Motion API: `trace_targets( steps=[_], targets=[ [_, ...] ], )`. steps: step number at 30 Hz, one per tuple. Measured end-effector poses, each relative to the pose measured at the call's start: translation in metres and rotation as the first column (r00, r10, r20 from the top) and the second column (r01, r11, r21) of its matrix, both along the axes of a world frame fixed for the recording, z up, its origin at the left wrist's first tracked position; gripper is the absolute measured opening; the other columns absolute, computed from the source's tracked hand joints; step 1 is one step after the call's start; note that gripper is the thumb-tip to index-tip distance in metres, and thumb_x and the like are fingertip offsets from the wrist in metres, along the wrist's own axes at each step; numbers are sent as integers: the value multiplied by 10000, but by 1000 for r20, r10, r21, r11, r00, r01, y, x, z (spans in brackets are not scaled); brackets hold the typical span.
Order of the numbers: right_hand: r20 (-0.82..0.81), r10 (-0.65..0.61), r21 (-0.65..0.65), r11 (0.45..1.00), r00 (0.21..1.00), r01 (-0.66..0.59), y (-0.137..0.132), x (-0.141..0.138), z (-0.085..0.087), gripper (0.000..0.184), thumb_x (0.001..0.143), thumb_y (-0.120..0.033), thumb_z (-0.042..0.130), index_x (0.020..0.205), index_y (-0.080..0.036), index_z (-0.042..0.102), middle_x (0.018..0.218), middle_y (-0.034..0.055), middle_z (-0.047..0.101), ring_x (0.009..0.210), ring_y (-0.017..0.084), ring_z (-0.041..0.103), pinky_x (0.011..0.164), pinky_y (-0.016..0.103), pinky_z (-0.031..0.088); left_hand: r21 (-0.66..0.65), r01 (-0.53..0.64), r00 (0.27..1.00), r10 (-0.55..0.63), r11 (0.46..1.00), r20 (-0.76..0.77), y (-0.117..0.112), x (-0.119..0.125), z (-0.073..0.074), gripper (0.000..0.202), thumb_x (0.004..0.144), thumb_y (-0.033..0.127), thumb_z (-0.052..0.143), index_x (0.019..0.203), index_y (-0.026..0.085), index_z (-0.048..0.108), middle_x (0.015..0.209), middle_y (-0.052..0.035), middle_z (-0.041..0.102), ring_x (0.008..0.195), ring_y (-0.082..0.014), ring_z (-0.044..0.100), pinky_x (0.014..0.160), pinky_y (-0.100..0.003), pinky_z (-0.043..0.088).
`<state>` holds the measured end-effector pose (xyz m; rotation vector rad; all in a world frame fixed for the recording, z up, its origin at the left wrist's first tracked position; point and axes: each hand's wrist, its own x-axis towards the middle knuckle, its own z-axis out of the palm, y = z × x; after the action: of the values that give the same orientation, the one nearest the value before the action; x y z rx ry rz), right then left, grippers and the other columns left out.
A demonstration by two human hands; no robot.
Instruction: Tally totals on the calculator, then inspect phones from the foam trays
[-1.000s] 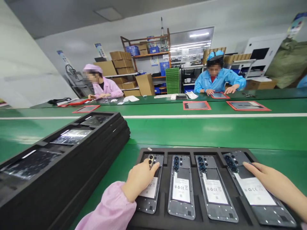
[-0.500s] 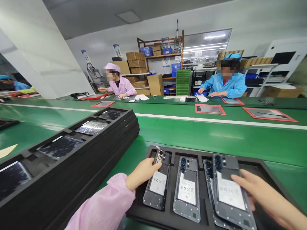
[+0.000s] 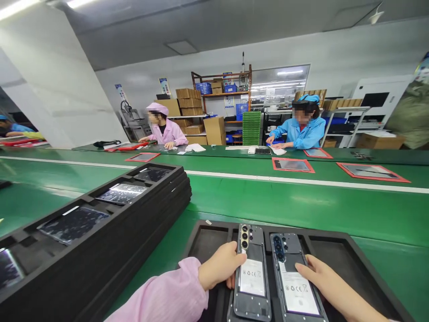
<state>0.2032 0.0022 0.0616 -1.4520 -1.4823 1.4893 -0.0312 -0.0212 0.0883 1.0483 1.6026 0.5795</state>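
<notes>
Left hand (image 3: 223, 264): reaches in from the lower left in a pink sleeve, thumb flat on the back of the gold-ringed phone (image 3: 252, 275), fingers curled around its left edge, clamped on it.
Right hand (image 3: 321, 278): comes from the lower right, thumb pressed on the blue-ringed phone (image 3: 297, 279), index finger along its right edge, gripping it; the other fingers are hidden.
Phones: two plainly seen, side by side between the tray's left and right edges, tops toward its far edge; a sliver of a third (image 3: 230, 313) shows beneath the gold-ringed one.
Foam tray (image 3: 208, 243): one, near edge of the green surface (image 3: 268, 197).
Tray stack (image 3: 157, 219): one, left of the foam tray, four dark screens (image 3: 123, 193) visible on top.
Co-workers (image 3: 166, 133): two seated across, at the surface's far edge.
</notes>
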Motion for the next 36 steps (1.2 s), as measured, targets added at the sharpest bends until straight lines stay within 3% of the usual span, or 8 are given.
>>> trace_targets(
  steps=[6, 12, 16, 18, 21, 26, 30, 36],
  targets=[
    [-180, 0, -34, 999, 984, -6, 8, 2, 38, 340, 688, -481, 681, 827, -182, 599, 889, 65, 697, 860, 276, 652, 781, 373, 515, -33, -55, 998, 56, 998, 35, -5, -14, 0, 102, 773, 218, 576, 736, 149, 512, 565, 42, 482, 428, -95, 463, 370, -203, 369],
    [-336, -45, -170, 985, 941, -13, 4, -34, 37, 474, 572, -522, 780, 835, -165, 612, 817, 69, 698, 806, 279, 657, 698, 353, 517, -5, -135, 971, 134, 991, 197, -2, 13, -9, 362, 794, 514, 558, 723, 159, 544, 554, 24, 527, 479, -121, 503, 519, -257, 447],
    [-385, -81, -153, 988, 919, 23, -6, -61, 23, 513, 547, -519, 790, 867, -170, 592, 831, 59, 694, 803, 274, 655, 702, 348, 514, 60, -308, 809, 228, 950, 543, -9, 25, -11, 516, 650, 634, 657, 831, 157, 582, 819, -73, 683, 837, -220, 638, 772, -320, 489],
    [-431, -99, -83, 994, 897, 70, -8, -75, 21, 514, 585, -515, 767, 927, -185, 571, 888, 55, 687, 831, 267, 649, 729, 359, 517, 95, -426, 700, 261, 900, 664, -11, 25, -6, 600, 545, 654, 725, 840, 148, 593, 874, -105, 693, 894, -257, 637, 803, -349, 487],
    [-506, -91, 39, 991, 858, 128, -8, -95, 25, 560, 640, -551, 705, 1040, -212, 509, 1023, 71, 655, 922, 270, 626, 779, 393, 517, 209, -543, 650, 249, 813, 718, -9, 23, 7, 638, 580, 681, 686, 925, 152, 595, 906, -112, 689, 880, -261, 644, 797, -374, 494],
    [-556, -35, 185, 969, 830, 165, 0, -105, 32, 768, 539, -502, 760, 1181, -260, 415, 1244, 59, 542, 1151, 254, 500, 950, 386, 431, 473, -559, 736, 145, 681, 661, 3, 16, 21, 653, 502, 555, 789, 988, 172, 581, 943, -76, 669, 908, -244, 614, 845, -366, 473],
    [-525, 35, 225, 969, 850, 99, 2, -98, 28, 590, 450, -400, 780, 949, -215, 526, 1035, 83, 645, 1016, 296, 574, 907, 419, 448, 586, -486, 796, 51, 648, 603, 0, 14, 8, 991, 273, 586, 840, 1116, 154, 549, 1058, -114, 661, 1022, -308, 583, 923, -386, 450],
    [-501, 71, 247, 967, 863, 64, 0, -100, 13, 381, 487, -307, 698, 828, -222, 551, 810, 52, 687, 771, 274, 632, 732, 382, 514, 757, -359, 844, -156, 546, 513, -8, 20, -25, 798, 613, 722, 633, 1204, 201, 504, 1161, -136, 644, 1067, -307, 602, 938, -410, 462]
  ],
)
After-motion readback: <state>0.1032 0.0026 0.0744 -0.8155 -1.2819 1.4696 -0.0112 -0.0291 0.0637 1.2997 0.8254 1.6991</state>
